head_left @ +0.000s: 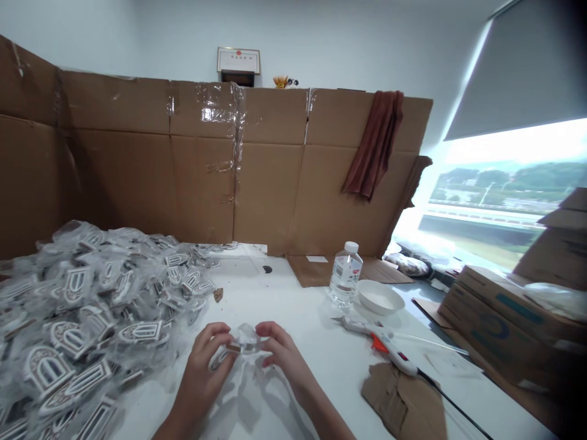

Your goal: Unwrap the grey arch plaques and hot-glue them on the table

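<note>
Over the white table, my left hand (204, 360) grips one side of a small piece in a clear plastic bag (247, 336), thumb and fingers closed around it. From the other side, the curled fingers of my right hand (287, 360) pinch the plastic. Only a brownish edge of the piece shows between the hands; the bag and my fingers hide the rest. To the left lies a big heap of bagged window-shaped pieces (76, 284), white and grey with arched frames.
At the right are a clear water bottle (345, 278), a white bowl (380, 297) and a glue gun (389, 348) with an orange trigger and black cord. Torn cardboard (403, 403) lies near it. A cardboard wall (202, 183) stands behind, with boxes (499, 324) at far right.
</note>
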`<state>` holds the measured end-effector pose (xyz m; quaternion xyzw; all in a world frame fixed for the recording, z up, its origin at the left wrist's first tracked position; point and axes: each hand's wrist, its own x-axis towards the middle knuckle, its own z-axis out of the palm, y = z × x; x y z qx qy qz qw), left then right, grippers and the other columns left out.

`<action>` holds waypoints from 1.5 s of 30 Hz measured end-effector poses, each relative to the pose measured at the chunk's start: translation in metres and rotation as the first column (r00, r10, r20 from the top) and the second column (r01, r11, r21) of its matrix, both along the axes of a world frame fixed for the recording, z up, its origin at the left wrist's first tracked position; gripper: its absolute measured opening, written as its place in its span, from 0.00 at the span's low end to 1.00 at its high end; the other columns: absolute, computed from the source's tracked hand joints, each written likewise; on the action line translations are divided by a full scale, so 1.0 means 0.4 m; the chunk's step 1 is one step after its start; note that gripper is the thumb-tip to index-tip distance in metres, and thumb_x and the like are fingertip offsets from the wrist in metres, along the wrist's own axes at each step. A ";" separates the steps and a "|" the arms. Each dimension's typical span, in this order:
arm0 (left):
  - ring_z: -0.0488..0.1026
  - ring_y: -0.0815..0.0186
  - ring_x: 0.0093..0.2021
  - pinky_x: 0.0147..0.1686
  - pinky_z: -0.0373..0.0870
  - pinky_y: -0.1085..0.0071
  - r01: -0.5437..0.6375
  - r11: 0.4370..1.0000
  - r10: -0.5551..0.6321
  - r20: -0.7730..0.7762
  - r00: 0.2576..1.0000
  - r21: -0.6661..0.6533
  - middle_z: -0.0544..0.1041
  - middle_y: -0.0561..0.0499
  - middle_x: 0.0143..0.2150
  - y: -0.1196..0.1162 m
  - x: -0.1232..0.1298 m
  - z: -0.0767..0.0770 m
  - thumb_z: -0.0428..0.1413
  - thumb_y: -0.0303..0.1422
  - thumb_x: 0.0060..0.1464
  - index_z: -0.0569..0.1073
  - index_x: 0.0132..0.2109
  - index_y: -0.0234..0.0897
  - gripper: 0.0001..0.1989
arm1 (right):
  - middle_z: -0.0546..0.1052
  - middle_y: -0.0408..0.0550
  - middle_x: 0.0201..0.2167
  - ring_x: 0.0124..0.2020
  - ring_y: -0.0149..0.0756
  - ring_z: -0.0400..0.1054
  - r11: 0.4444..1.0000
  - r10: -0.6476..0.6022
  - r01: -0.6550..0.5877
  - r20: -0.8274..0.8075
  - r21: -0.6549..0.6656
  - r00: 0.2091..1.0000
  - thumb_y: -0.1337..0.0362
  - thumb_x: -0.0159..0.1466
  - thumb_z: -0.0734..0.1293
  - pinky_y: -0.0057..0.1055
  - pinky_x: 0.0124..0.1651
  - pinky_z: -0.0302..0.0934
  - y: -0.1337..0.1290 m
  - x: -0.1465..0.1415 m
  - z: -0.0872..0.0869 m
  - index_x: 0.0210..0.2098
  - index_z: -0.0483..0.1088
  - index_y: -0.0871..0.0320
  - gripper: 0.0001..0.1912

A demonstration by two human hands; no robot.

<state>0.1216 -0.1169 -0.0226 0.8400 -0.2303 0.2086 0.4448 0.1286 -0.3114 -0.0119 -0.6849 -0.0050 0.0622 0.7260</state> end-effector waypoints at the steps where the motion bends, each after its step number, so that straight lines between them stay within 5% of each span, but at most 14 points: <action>1: 0.66 0.61 0.53 0.52 0.65 0.65 -0.017 1.000 0.016 0.045 0.999 0.025 0.69 0.44 0.49 0.001 -0.002 -0.002 0.50 0.33 0.57 0.73 0.39 0.39 0.08 | 0.71 0.50 0.39 0.36 0.36 0.68 1.000 0.016 -0.016 -0.073 0.006 0.997 0.62 0.47 0.61 0.25 0.27 0.58 0.001 0.001 -0.001 0.39 0.66 0.58 0.19; 7: 0.65 0.61 0.54 0.53 0.65 0.64 -0.058 0.988 0.016 0.274 0.962 0.145 0.70 0.46 0.49 0.006 -0.009 -0.012 0.50 0.27 0.56 0.76 0.37 0.42 0.10 | 0.72 0.50 0.32 0.27 0.30 0.67 0.962 0.187 -0.130 -0.230 0.242 0.955 0.47 0.58 0.59 0.23 0.24 0.55 0.005 -0.016 0.008 0.38 0.68 0.62 0.24; 10: 0.65 0.62 0.54 0.53 0.65 0.65 -0.046 0.981 -0.013 0.296 0.955 0.190 0.70 0.46 0.49 0.005 -0.005 -0.017 0.48 0.24 0.55 0.76 0.38 0.42 0.13 | 0.72 0.48 0.30 0.24 0.27 0.65 0.960 0.162 -0.107 -0.205 0.258 0.965 0.46 0.57 0.63 0.21 0.23 0.54 0.002 -0.020 0.010 0.36 0.66 0.61 0.22; 21: 0.65 0.59 0.54 0.54 0.62 0.59 -0.200 0.949 0.214 -0.030 0.976 0.245 0.67 0.47 0.52 0.012 0.019 -0.019 0.47 0.32 0.56 0.72 0.45 0.40 0.13 | 0.63 0.42 0.27 0.28 0.29 0.58 0.983 -0.142 0.136 -0.040 -0.122 0.989 0.61 0.48 0.61 0.26 0.24 0.62 -0.020 0.011 -0.010 0.27 0.60 0.57 0.08; 29: 0.67 0.60 0.49 0.53 0.59 0.59 -0.180 0.929 0.239 -0.152 0.959 0.325 0.70 0.48 0.45 0.008 0.019 -0.015 0.47 0.33 0.55 0.75 0.39 0.39 0.12 | 0.67 0.42 0.21 0.27 0.29 0.61 0.877 -0.110 0.189 0.198 -0.442 0.974 0.67 0.47 0.60 0.25 0.31 0.57 -0.015 0.000 -0.015 0.21 0.61 0.59 0.01; 37: 0.68 0.61 0.46 0.54 0.55 0.58 -0.226 0.905 0.310 -0.195 0.931 0.359 0.71 0.47 0.44 0.016 0.028 -0.025 0.46 0.35 0.56 0.77 0.39 0.38 0.16 | 0.73 0.44 0.27 0.33 0.32 0.67 0.813 -0.007 0.131 0.217 -0.567 0.976 0.67 0.50 0.61 0.26 0.35 0.58 -0.015 -0.007 -0.008 0.25 0.71 0.59 0.07; 45: 0.69 0.61 0.47 0.58 0.48 0.56 -0.269 0.896 0.368 -0.252 0.895 0.354 0.73 0.47 0.42 0.022 0.041 -0.042 0.46 0.35 0.54 0.78 0.31 0.38 0.15 | 0.72 0.48 0.40 0.41 0.34 0.66 0.855 0.108 0.101 0.366 -0.508 0.924 0.67 0.55 0.60 0.25 0.35 0.59 -0.026 -0.010 0.011 0.27 0.67 0.59 0.05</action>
